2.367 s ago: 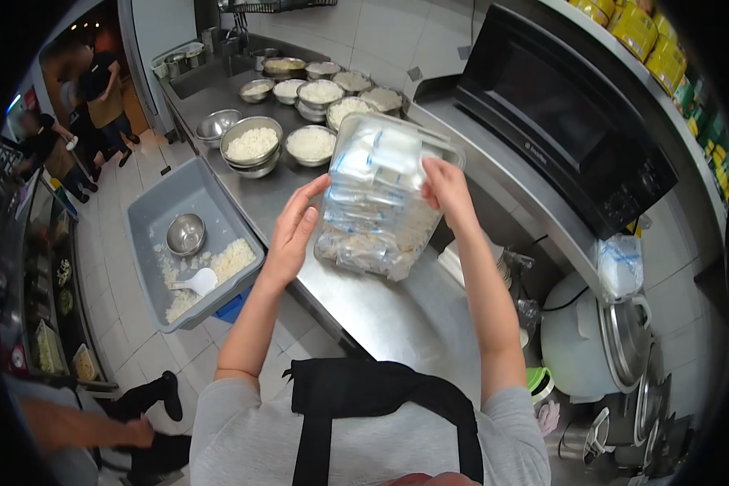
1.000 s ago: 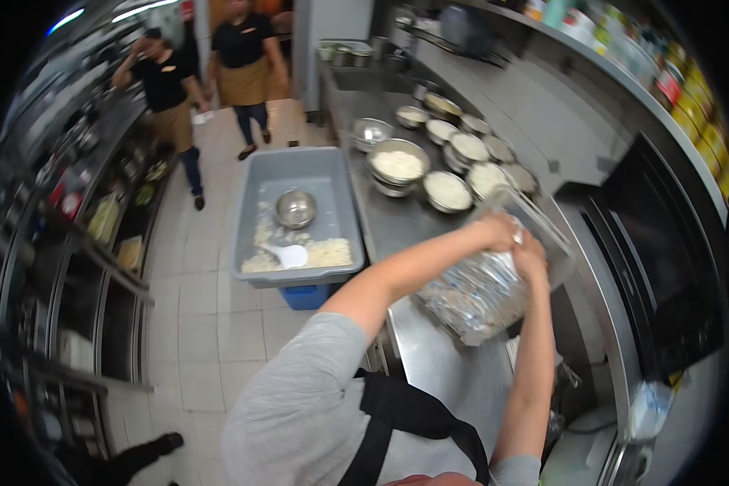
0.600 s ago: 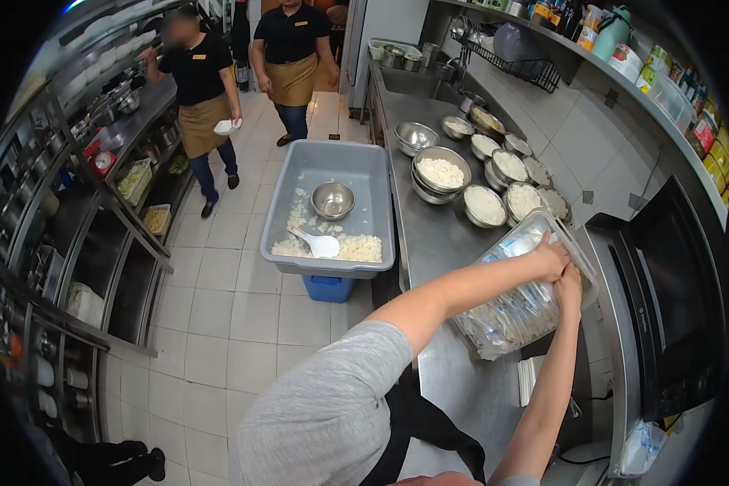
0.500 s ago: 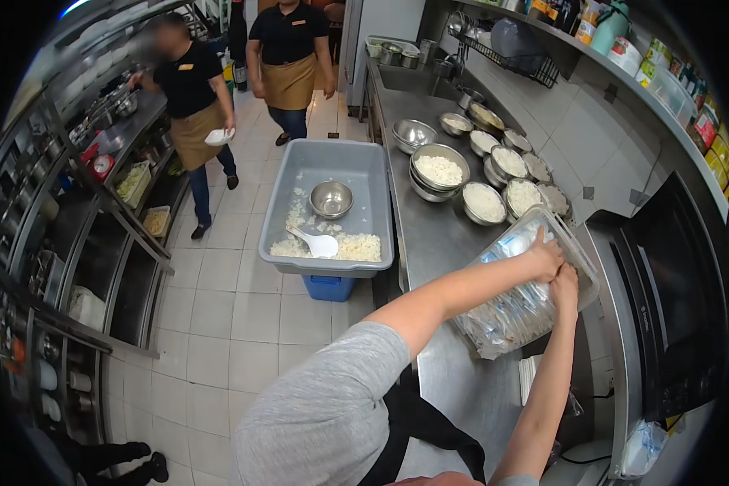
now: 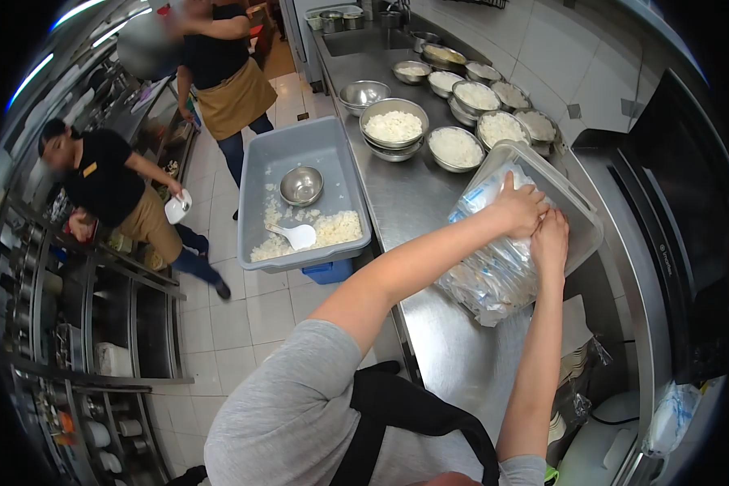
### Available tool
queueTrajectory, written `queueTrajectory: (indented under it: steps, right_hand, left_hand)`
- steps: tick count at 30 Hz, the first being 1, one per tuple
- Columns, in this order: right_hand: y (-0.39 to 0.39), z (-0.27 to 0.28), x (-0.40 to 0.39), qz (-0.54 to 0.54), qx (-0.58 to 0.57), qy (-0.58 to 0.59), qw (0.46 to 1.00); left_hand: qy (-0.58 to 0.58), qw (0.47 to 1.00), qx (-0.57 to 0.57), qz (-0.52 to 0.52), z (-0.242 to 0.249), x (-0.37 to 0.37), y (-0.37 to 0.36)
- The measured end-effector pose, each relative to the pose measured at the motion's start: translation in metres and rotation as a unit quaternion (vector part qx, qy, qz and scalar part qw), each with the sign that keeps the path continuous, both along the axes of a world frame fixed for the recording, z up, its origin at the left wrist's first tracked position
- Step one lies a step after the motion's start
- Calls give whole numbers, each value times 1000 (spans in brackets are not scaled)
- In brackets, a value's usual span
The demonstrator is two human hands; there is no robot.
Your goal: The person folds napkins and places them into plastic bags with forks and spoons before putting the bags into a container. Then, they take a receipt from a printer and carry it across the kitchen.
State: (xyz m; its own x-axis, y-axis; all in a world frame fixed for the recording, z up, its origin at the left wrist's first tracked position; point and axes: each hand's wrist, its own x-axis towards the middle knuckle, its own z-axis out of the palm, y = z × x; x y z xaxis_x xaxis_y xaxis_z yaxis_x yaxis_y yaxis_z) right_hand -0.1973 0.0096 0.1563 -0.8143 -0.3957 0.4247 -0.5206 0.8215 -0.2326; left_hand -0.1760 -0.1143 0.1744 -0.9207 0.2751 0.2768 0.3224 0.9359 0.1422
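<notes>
A clear plastic tub (image 5: 579, 215) sits tilted on the steel counter, filled with crinkled clear plastic packets (image 5: 486, 271) with blue print. My left hand (image 5: 520, 208) reaches across from the left and its bent fingers grip the packets near the tub's middle. Right beside it, touching, my right hand (image 5: 550, 237) has its fingers curled into the same plastic. What lies under the fingertips is hidden. Close to the tub's far left corner is a steel bowl of white rice (image 5: 455, 149).
Several more rice bowls (image 5: 393, 125) line the steel counter (image 5: 437, 332). Left of it stands a grey bin (image 5: 247, 186) with loose rice, a small steel bowl (image 5: 301, 186) and a white scoop (image 5: 300, 236). A black oven-like appliance (image 5: 680, 235) is at right. Two co-workers (image 5: 109, 178) stand left.
My view has turned, so the counter and bin sit further left. Both hands stay on the packets, now drawn closer together. One co-worker has come nearer along the left shelves; the other raises an arm.
</notes>
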Motion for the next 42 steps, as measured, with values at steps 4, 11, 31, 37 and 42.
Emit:
queueTrajectory:
  steps: [4,11,31,37,42]
  right_hand:
    - [-4,-7,-2,-12,-16,16,1000]
    - [-3,-14,-5,-23,-1,22,999]
    - [-1,55,7,-41,45,-68,996]
    - [-8,25,1,-48,44,-74,995]
    - [-8,9,0,-40,64,-62,995]
  left_hand:
    - [18,1000,12,3,-3,3,-3]
    - [3,1000,-6,10,-7,-2,-2]
    - [-66,997,-46,17,41,-9,-21]
    - [-18,1000,-4,18,9,-12,-24]
    - [16,999,29,12,-5,-7,-23]
